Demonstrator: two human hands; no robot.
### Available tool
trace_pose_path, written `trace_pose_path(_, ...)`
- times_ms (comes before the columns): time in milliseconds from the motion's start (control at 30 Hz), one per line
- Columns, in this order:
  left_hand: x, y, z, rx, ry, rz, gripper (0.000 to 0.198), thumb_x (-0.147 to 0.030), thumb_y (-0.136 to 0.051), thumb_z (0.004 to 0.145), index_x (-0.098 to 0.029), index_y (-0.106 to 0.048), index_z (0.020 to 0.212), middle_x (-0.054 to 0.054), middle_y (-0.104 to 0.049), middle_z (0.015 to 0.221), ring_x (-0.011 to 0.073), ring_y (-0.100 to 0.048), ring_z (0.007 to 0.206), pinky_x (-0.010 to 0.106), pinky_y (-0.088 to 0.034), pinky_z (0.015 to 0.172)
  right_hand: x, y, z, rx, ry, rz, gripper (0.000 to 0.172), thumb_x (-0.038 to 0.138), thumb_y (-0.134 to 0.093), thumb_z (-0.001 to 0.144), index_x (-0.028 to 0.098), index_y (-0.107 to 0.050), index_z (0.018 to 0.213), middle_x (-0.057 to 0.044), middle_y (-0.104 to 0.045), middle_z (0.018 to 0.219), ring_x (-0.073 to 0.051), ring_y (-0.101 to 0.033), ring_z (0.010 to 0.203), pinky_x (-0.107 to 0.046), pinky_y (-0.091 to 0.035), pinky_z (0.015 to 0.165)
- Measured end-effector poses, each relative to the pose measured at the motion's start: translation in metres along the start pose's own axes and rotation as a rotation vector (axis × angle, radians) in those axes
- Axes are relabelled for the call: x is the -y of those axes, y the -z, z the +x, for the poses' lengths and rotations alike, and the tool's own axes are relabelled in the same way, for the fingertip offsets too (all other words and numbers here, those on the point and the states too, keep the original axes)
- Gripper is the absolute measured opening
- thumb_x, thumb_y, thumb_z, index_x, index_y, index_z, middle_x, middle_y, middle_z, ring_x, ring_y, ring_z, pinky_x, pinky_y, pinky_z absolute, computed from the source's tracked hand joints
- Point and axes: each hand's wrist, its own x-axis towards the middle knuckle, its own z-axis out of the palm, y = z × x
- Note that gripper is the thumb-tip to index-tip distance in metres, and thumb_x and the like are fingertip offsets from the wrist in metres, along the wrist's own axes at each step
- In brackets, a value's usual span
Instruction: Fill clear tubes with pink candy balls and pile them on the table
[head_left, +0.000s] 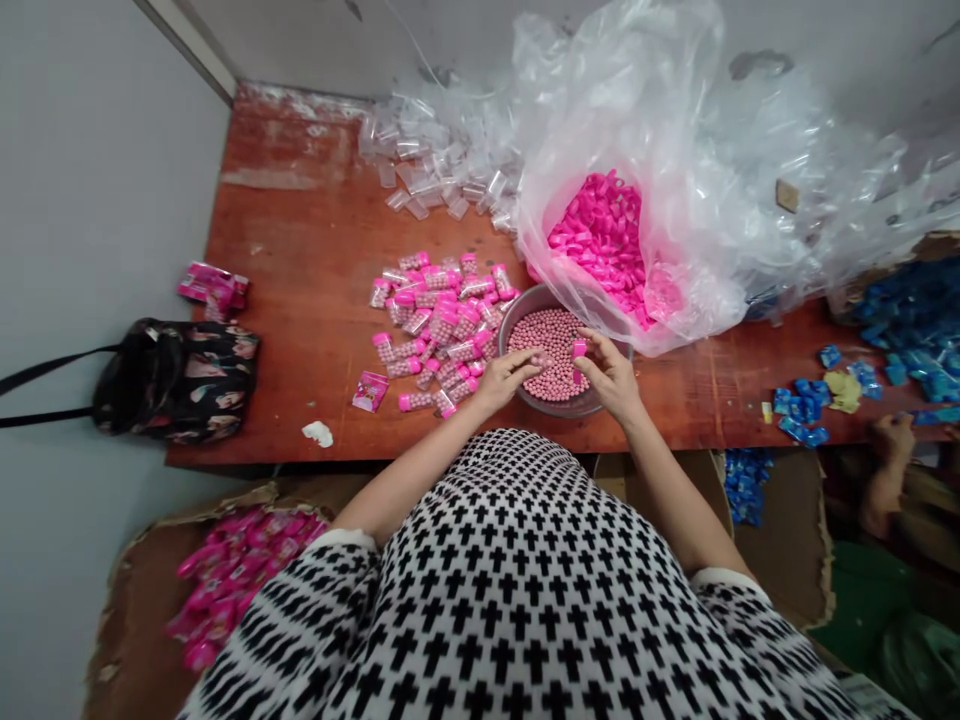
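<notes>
Over the near side of a grey bowl (517, 312) full of small pink beads (551, 345), both my hands are held apart. My left hand (506, 382) is closed in a pinch at the bowl's left; what lies at its fingertips is too small to make out. In the thumb and fingers of my right hand (611, 378) is a bright pink cap (579, 348), above the beads. Left of the bowl lies a pile of clear bottles with pink caps (442, 320), filled with beads. A clear plastic bag (544, 220) holding loose pink caps (600, 240) leans behind the bowl.
Empty clear tubes (442, 180) lie at the back. A pink packet (370, 391), white scrap (318, 433) and dark patterned bag (202, 380) are on the left. Blue packets (802, 405) and another person's hand (894, 440) are right. Below stands a carton of pink packets (240, 560).
</notes>
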Motion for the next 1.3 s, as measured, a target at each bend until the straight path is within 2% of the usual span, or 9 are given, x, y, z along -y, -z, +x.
trace_pose_path(67, 0.000, -0.002, 0.000, 0.010, 0.025, -0.032, 0.040, -0.037, -0.064, 0.078, -0.017, -0.065, 0.113, 0.008, -0.069, 0.111, 0.0204, -0.063, 0.102, 0.035, -0.048, 0.093, 0.001, 0.002, 0.002, 0.016, 0.031, -0.044, 0.041, 0.039, -0.061, 0.081, 0.025, -0.056, 0.119, -0.003, -0.064, 0.106, -0.016, -0.062, 0.094, -0.032, -0.051, 0.083)
trace_pose_path(233, -0.008, -0.005, 0.002, 0.053, 0.028, -0.147, 0.046, -0.042, -0.061, 0.079, -0.018, -0.062, 0.119, 0.007, -0.068, 0.112, 0.0200, -0.064, 0.100, 0.033, -0.051, 0.087, 0.014, 0.007, 0.009, 0.026, 0.159, -0.204, 0.029, 0.038, -0.060, 0.083, 0.024, -0.064, 0.107, -0.003, -0.067, 0.098, -0.017, -0.062, 0.086, -0.032, -0.050, 0.080)
trace_pose_path(433, -0.016, -0.004, 0.002, 0.066, -0.069, 0.012, 0.037, -0.039, -0.062, 0.079, -0.019, -0.067, 0.110, 0.006, -0.070, 0.104, 0.0191, -0.064, 0.096, 0.033, -0.049, 0.088, 0.034, 0.004, 0.016, 0.142, 0.317, -0.362, 0.026, 0.038, -0.057, 0.085, 0.025, -0.064, 0.106, -0.004, -0.068, 0.096, -0.019, -0.061, 0.088, -0.033, -0.048, 0.083)
trace_pose_path(567, -0.018, -0.004, -0.001, 0.083, -0.141, 0.110, 0.032, -0.039, -0.059, 0.082, -0.019, -0.069, 0.105, 0.006, -0.071, 0.101, 0.0183, -0.065, 0.092, 0.030, -0.050, 0.084, 0.033, -0.002, 0.018, 0.206, 0.380, -0.419, 0.024, 0.037, -0.054, 0.088, 0.024, -0.064, 0.105, -0.005, -0.067, 0.094, -0.019, -0.061, 0.087, -0.033, -0.047, 0.081)
trace_pose_path(700, -0.024, -0.002, -0.003, 0.009, -0.185, 0.157, 0.029, -0.038, -0.057, 0.084, -0.022, -0.070, 0.104, 0.005, -0.071, 0.104, 0.0184, -0.065, 0.094, 0.031, -0.050, 0.086, 0.028, -0.005, 0.015, 0.200, 0.401, -0.446, 0.024, 0.038, -0.053, 0.088, 0.023, -0.063, 0.104, -0.006, -0.065, 0.089, -0.019, -0.060, 0.083, -0.033, -0.048, 0.078)
trace_pose_path(833, -0.029, -0.003, -0.002, 0.022, -0.208, 0.154, 0.026, -0.037, -0.059, 0.083, -0.022, -0.072, 0.099, 0.005, -0.072, 0.103, 0.0181, -0.066, 0.093, 0.030, -0.050, 0.086, 0.023, -0.007, 0.005, 0.163, 0.427, -0.441, 0.023, 0.036, -0.050, 0.090, 0.022, -0.062, 0.103, -0.006, -0.063, 0.084, -0.019, -0.058, 0.079, -0.033, -0.048, 0.075)
trace_pose_path(933, -0.026, -0.008, -0.001, 0.026, -0.140, 0.083, 0.026, -0.038, -0.062, 0.080, -0.021, -0.073, 0.096, 0.005, -0.073, 0.100, 0.0187, -0.067, 0.090, 0.030, -0.052, 0.082, 0.018, -0.009, 0.001, 0.122, 0.435, -0.461, 0.022, 0.032, -0.049, 0.091, 0.021, -0.061, 0.106, -0.007, -0.062, 0.084, -0.019, -0.059, 0.079, -0.033, -0.048, 0.075)
trace_pose_path(1133, -0.011, -0.015, 0.004, -0.047, 0.090, -0.139, 0.041, -0.044, -0.068, 0.070, -0.013, -0.073, 0.095, 0.006, -0.074, 0.085, 0.0187, -0.067, 0.072, 0.030, -0.053, 0.069, 0.015, -0.011, 0.014, 0.165, 0.459, -0.478, 0.022, 0.031, -0.050, 0.090, 0.018, -0.062, 0.103, -0.007, -0.062, 0.082, -0.018, -0.058, 0.076, -0.031, -0.049, 0.071)
trace_pose_path(1300, -0.016, -0.012, 0.008, -0.051, 0.086, -0.149, 0.040, -0.043, -0.068, 0.069, -0.013, -0.073, 0.095, 0.007, -0.074, 0.087, 0.0193, -0.067, 0.076, 0.030, -0.053, 0.070, 0.022, -0.009, 0.019, 0.133, 0.413, -0.391, 0.019, 0.030, -0.053, 0.089, 0.018, -0.063, 0.099, -0.005, -0.064, 0.081, -0.016, -0.059, 0.075, -0.029, -0.048, 0.071)
